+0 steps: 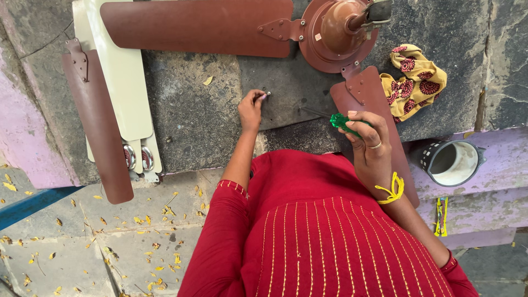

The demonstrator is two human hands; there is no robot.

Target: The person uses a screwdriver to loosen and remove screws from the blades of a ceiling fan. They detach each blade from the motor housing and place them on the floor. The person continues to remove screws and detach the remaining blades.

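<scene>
Your left hand [251,108] pinches a small screw [266,95] on the stone slab [192,110], near its middle. Your right hand [367,142] is closed around a green-handled screwdriver [342,122] over a brown fan blade [374,121]. The screw could slip from your fingertips and roll into a slab crack.

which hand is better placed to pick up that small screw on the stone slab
Left. The left hand already pinches at the small screw on the slab, while the right hand is occupied holding the green-handled screwdriver over the brown blade.
</scene>
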